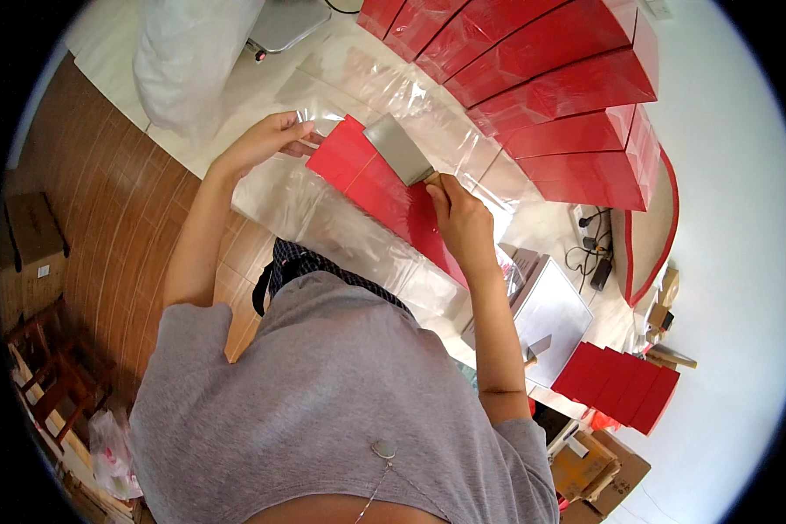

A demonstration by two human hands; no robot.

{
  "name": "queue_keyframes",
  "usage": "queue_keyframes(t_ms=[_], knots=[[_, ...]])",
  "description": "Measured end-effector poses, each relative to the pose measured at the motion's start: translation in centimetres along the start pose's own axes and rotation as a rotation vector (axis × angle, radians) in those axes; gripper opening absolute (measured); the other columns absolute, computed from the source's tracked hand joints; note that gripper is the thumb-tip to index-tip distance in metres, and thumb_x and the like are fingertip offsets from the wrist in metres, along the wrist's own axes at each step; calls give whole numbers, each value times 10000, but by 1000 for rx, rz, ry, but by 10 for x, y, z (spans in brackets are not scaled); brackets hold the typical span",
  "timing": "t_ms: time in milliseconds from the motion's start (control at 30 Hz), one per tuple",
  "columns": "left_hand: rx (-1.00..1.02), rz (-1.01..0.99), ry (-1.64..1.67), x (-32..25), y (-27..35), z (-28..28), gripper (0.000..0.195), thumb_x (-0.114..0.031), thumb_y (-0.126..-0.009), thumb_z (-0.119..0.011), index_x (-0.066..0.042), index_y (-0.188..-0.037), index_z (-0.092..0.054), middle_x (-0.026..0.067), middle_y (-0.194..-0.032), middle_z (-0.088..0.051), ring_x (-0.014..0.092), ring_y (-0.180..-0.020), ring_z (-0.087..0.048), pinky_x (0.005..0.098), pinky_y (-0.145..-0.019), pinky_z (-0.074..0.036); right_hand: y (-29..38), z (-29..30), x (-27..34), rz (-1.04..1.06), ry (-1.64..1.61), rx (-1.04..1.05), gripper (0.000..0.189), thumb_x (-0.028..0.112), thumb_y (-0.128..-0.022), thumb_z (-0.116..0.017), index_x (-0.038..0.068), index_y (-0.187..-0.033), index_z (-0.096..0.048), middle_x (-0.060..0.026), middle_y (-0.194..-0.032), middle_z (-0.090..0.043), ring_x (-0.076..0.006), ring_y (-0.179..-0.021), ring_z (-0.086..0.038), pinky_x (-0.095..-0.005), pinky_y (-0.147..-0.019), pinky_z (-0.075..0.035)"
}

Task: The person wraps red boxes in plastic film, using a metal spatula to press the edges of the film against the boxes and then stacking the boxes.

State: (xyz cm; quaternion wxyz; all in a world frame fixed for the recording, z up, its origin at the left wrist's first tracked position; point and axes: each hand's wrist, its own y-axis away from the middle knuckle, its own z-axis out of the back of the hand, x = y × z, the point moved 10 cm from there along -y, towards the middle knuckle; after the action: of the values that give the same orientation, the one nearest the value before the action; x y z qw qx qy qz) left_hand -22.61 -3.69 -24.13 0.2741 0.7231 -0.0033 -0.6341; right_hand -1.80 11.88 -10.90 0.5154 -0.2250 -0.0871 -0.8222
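A long red box [386, 190] lies slantwise before me on sheets of clear plastic film [340, 223] spread over the table. My right hand [458, 216] grips the handle of a wide metal scraper [398, 149], whose flat blade rests on or just above the box's far edge. At the box's left end, my left hand [285, 134] pinches a piece of clear film [321, 118] between thumb and fingers. The right end of the box is partly hidden behind my right hand and forearm.
Red film-wrapped boxes [550, 59] stand in a row at the back right. A white-topped box [550, 321] bears another scraper [538, 347]; near it are smaller red boxes [619, 386] and black cables [589, 249]. A white bag [183, 65] and a grey metal plate [291, 23] stand at the back left.
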Motion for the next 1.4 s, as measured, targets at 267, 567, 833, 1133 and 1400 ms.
queue_keyframes(t_ms=[267, 567, 833, 1133, 1400], knots=[[-49, -1, -18, -4, 4, 0, 343, -402, -974, -511, -64, -951, -566, 114, -1120, -657, 176, -967, -640, 310, -881, -487, 31, 10, -17, -204, -25, -87, 220, 257, -949, -554, 53, -1004, -616, -198, -801, -662, -385, -656, -643, -457, -547, -501], [-62, 9, -7, -5, 5, 0, 353, -393, -976, -512, -53, -1047, -577, 115, -1095, -656, 186, -936, -651, 316, -867, -500, 57, -3, 4, -154, -25, 62, 184, 204, -918, -602, 46, -1010, -623, -194, -796, -646, -374, -700, -633, -429, -581, -481], [-61, 16, 0, -3, 6, 0, 352, -396, -978, -505, -53, -1021, -571, 110, -1128, -659, 184, -984, -656, 309, -885, -485, 91, 34, -46, -263, 83, -85, 187, 252, -934, -567, 92, -994, -643, -181, -772, -655, -373, -674, -643, -449, -547, -491], [-57, -40, 9, -12, 8, -3, 352, -420, -974, -503, -72, -936, -543, 119, -1130, -662, 178, -985, -653, 302, -878, -480, 77, 26, -29, -204, -64, -112, 197, 179, -952, -558, 30, -1041, -650, -206, -757, -633, -331, -630, -626, -387, -592, -478], [-44, -29, 34, 0, 0, 0, 338, -411, -980, -499, -85, -894, -522, 131, -1125, -663, 186, -968, -660, 295, -853, -488, 8, -30, 41, 63, 1, 123, 227, 235, -912, -605, 46, -1029, -654, -204, -797, -653, -390, -671, -629, -438, -570, -492]])
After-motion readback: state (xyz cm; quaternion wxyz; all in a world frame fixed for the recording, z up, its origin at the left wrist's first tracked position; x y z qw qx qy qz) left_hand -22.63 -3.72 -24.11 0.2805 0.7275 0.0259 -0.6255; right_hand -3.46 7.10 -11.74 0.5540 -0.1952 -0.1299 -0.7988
